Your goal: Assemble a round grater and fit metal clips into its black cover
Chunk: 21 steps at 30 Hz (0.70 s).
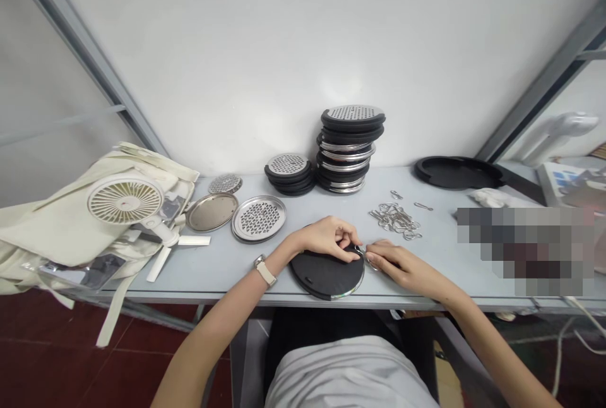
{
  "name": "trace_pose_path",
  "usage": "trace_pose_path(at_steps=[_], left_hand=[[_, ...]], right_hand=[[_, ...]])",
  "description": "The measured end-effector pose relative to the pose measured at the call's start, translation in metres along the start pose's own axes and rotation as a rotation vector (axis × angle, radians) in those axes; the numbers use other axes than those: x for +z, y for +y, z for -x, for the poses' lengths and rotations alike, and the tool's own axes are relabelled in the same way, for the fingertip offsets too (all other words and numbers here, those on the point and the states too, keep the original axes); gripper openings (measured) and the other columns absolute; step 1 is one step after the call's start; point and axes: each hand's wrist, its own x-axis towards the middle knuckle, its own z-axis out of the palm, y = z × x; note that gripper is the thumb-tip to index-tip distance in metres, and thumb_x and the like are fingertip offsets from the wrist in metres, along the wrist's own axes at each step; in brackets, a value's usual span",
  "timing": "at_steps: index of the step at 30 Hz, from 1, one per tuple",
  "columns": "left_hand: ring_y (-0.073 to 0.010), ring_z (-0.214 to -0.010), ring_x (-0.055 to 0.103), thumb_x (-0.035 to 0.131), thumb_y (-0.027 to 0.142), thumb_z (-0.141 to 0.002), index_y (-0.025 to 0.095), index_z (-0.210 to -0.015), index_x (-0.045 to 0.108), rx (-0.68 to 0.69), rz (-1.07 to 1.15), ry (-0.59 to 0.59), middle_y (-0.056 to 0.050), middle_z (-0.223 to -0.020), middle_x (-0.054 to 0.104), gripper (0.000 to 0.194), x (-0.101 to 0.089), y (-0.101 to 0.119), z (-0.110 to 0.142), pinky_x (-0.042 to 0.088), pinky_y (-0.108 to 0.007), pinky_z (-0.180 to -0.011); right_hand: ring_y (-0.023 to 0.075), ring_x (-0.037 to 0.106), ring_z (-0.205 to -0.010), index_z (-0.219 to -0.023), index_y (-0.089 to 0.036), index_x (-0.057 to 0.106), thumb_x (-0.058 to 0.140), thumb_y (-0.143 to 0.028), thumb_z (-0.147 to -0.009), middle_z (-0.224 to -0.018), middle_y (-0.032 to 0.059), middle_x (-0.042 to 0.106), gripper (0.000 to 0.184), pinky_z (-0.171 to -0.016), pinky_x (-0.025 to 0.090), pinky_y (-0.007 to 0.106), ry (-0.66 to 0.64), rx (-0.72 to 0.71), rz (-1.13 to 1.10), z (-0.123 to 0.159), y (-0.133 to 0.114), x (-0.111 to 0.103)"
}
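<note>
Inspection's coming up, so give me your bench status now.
Left hand pinching black round disc at its rim. Right hand at small metal clip on that rim. Pile of loose metal clips beyond, on the bench.

The person's left forearm (222, 313) is reaching in from 7 o'clock, and the right forearm (487, 338) is coming in from 5 o'clock, both bending inward toward the middle of the body. The left hand (327, 237) is arching over with its fingers (348, 240) curling down and pinching together. The right hand (396, 264) is lying at 3 o'clock from the left hand, palm down, with its fingers (374, 251) stretching toward the left fingertips, just beside them. The left wrist (269, 263) is angling slightly upward.
</note>
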Motion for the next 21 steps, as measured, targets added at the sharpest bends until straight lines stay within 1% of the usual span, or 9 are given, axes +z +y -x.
trace_pose_path(at_steps=[5,12,17,21], left_hand=[[-0.0047,-0.055,0.041,0.073,0.027,-0.063,0.009,-0.086,0.065,0.034,-0.003,-0.013,0.006,-0.058,0.046,0.03,-0.0007,-0.0015,-0.0002,0.031,-0.02,-0.055],[-0.0048,-0.055,0.04,0.074,0.028,-0.063,0.009,-0.086,0.066,0.029,0.0,-0.009,0.006,-0.058,0.046,0.031,-0.0005,-0.002,-0.0001,0.031,-0.02,-0.055],[-0.005,-0.056,0.04,0.074,0.029,-0.063,0.009,-0.086,0.066,0.013,0.006,-0.014,0.005,-0.059,0.046,0.032,-0.0007,-0.0021,0.0001,0.031,-0.02,-0.054],[-0.0048,-0.055,0.04,0.074,0.03,-0.063,0.009,-0.087,0.066,0.032,0.012,-0.016,0.005,-0.059,0.046,0.033,-0.0009,-0.0028,0.0003,0.031,-0.02,-0.054]], right_hand=[[0.0174,0.05,-0.074,-0.072,-0.02,0.047,0.032,-0.039,-0.097,-0.07,0.0004,0.052,0.035,-0.075,0.041,0.029,0.004,-0.012,-0.003,0.0001,-0.0004,-0.0004],[0.0175,0.05,-0.074,-0.072,-0.02,0.045,0.03,-0.04,-0.098,-0.07,0.0001,0.049,0.036,-0.076,0.04,0.03,-0.019,-0.006,-0.005,-0.0003,0.0003,-0.0015],[0.0188,0.05,-0.075,-0.073,-0.02,0.048,0.03,-0.043,-0.097,-0.07,0.0013,0.051,0.037,-0.076,0.042,0.031,-0.022,0.014,-0.015,-0.0005,-0.0013,-0.0017],[0.0185,0.051,-0.074,-0.072,-0.02,0.049,0.031,-0.042,-0.097,-0.07,0.001,0.051,0.037,-0.075,0.042,0.031,-0.013,0.009,-0.014,-0.0004,-0.0014,-0.0019]])
